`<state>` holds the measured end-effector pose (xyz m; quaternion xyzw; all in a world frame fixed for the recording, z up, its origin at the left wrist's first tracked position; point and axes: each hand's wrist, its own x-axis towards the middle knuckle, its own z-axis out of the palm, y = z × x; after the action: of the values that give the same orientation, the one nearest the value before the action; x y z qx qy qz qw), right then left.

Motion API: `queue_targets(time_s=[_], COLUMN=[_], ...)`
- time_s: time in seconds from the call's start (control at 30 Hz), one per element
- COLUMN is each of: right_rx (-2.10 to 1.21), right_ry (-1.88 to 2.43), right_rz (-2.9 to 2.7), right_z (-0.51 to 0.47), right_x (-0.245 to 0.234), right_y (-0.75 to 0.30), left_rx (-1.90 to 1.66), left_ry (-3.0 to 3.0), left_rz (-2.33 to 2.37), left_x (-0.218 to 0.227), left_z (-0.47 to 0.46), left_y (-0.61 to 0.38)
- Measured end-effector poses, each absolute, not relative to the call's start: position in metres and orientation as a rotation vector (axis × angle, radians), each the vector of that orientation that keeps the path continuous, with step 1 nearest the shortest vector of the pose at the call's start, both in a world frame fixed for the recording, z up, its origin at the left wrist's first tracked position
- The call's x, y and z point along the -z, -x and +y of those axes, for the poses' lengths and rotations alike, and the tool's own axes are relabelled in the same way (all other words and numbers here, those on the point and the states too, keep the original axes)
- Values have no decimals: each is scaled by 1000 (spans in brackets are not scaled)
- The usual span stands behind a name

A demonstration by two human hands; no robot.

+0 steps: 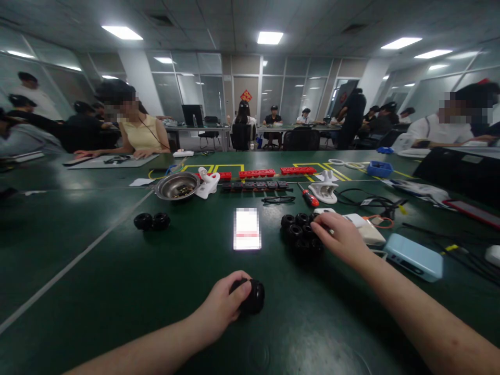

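Head view, left to right. At centre left of the frame, a pair of glossy black round pieces (152,221) sits on the dark green tabletop (117,291); a knock could roll them. At lower centre, the left hand (223,302) is curled closed around a glossy black rounded piece (257,297); its smooth surface could slip under a loose thumb. Beyond it lies a bright white rectangular panel (247,229), exposed to a dropped piece. Right of centre, the right hand (338,234), fingers half bent, touches a close-packed cluster of black round pieces (295,229); whether it grips one cannot be told. Careless dragging could scatter the neighbours.
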<state>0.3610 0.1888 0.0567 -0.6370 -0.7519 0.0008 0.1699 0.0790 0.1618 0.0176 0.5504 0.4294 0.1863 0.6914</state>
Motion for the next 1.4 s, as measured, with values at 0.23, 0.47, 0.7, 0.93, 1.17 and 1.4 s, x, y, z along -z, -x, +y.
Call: queue_targets(time_s=[0.23,0.47,0.7,0.93,1.17,1.4], right_rx=[-744,-1033,-1296,-1475,-1759,-1721], right_ry=[2071,2046,1974,1858,1618,1498], right_rz=[-2112,-2050,-2031,-2062,-2038,-1965], right_z=[184,185,182,175,169,172], right_x=[-51,-45,-45,-50,-45,-40], right_y=[-386,-393,-391,-378,-344,-340], left_rx=[-427,-456,-442,-460,-445,-431], left_ry=[-1252,-1247,-1224,-1239,-1233,-1255], left_rz=[981,945,979,931,932,977], left_x=[-12,-9,-6,-5,0,-7], left_z=[163,163,164,165,166,164], left_y=[-79,-78,-78,-77,-76,-79])
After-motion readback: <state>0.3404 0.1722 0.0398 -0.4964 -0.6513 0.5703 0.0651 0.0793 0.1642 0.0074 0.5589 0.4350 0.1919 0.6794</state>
